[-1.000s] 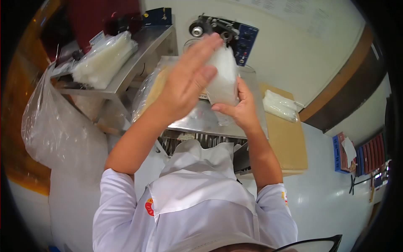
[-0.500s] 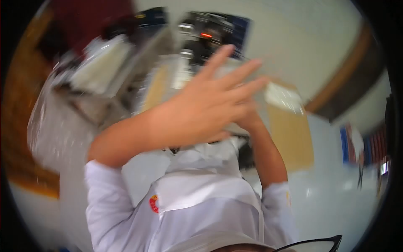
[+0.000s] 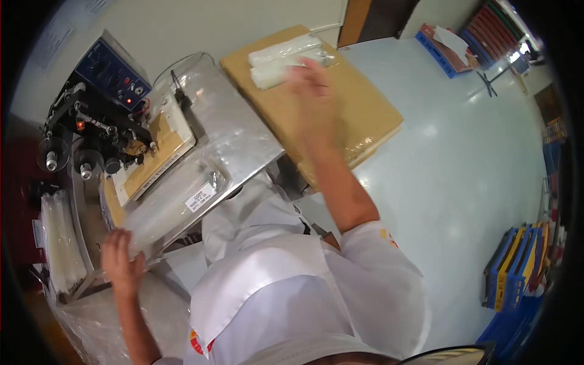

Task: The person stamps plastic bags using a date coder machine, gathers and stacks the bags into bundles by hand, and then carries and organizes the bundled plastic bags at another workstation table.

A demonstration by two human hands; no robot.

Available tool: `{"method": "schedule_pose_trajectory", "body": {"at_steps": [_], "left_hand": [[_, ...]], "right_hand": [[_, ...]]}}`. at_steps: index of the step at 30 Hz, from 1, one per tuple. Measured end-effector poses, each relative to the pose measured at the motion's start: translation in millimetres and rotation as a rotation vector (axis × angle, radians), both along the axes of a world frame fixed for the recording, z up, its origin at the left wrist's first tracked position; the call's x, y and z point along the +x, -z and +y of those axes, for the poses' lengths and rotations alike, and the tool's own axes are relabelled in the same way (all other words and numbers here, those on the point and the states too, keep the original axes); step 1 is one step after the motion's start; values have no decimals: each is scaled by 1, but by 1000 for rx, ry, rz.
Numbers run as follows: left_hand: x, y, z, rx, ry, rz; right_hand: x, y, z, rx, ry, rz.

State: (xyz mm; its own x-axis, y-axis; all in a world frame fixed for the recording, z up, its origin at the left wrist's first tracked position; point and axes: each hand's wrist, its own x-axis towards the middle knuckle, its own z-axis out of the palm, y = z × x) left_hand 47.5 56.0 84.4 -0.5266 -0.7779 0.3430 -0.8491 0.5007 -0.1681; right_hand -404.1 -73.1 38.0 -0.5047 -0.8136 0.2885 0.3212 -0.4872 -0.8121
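Observation:
My left hand lies at the near end of a clear plastic bag pack with a white label, fingers stretched and thumb apart. Whether it presses on the pack cannot be made out. The pack rests along the front of a metal table. My right hand, smeared by motion, is over a bundle of clear plastic bags on a brown wrapped carton. Its fingers reach the bundle's right end, and their grip is too blurred to tell.
A black coding machine with a blue control box stands at the table's left. More plastic bags stand upright beside the table. Blue and yellow crates are stacked on the floor at right.
My view has swung, and the machine now appears further left. My arms, crossed before, have moved apart: the left hand to the labelled pack, the right hand over the carton.

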Motion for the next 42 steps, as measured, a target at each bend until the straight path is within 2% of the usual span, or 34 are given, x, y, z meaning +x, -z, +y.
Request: {"method": "schedule_pose_trajectory", "body": {"at_steps": [1, 2, 3, 4, 7, 10, 13, 16, 19, 23, 25, 26, 29, 32, 35, 38, 40, 41, 42], "left_hand": [[4, 31, 5, 4, -78, 79], [4, 60, 3, -5, -147, 160], [4, 74, 0, -10, -206, 242], [2, 76, -3, -13, -201, 273], [3, 76, -11, 31, -205, 332], [11, 67, -26, 146, -199, 296], [4, 49, -39, 224, -207, 212], [-9, 30, -38, 321, -241, 208], [-21, 14, -37, 492, -382, 128], [-34, -5, -47, 640, -407, 90], [-38, -1, -51, 585, -317, 134], [-37, 3, -53, 554, -272, 155], [-26, 13, -47, 720, -308, 179], [-47, -1, -54, 916, -603, 181], [-45, 6, -54, 899, -516, 201], [-68, -9, -69, 836, -424, 163], [-69, 1, -65, 793, -455, 225], [-72, 0, -67, 769, -468, 235], [-72, -1, -66, 784, -461, 256]], "right_hand": [[-29, 47, -25, 222, 181, -55], [-54, 91, -46, 484, 212, -75], [-68, 126, -62, 578, 131, -53], [-77, 143, -77, 674, 50, -26], [-76, 134, -136, 857, 67, -211], [-73, 143, -182, 409, 819, 1427], [-96, 154, -220, 320, 361, 2079], [-98, 136, -238, 772, -148, 2033], [-97, 111, -244, 933, -341, 2080], [-101, 89, -262, 605, -209, 2382], [-107, 86, -285, 497, -223, 2483], [-113, 102, -297, 495, -256, 2449], [-102, 98, -307, 764, -376, 2339], [-93, 87, -298, 924, -372, 2188], [-95, 104, -274, 1086, -290, 2051], [-103, 133, -232, 1182, -194, 1932], [-109, 166, -207, 1165, 88, 1894], [-111, 163, -207, 1234, 10, 1797], [-122, 165, -205, 1174, 38, 1804]]}}
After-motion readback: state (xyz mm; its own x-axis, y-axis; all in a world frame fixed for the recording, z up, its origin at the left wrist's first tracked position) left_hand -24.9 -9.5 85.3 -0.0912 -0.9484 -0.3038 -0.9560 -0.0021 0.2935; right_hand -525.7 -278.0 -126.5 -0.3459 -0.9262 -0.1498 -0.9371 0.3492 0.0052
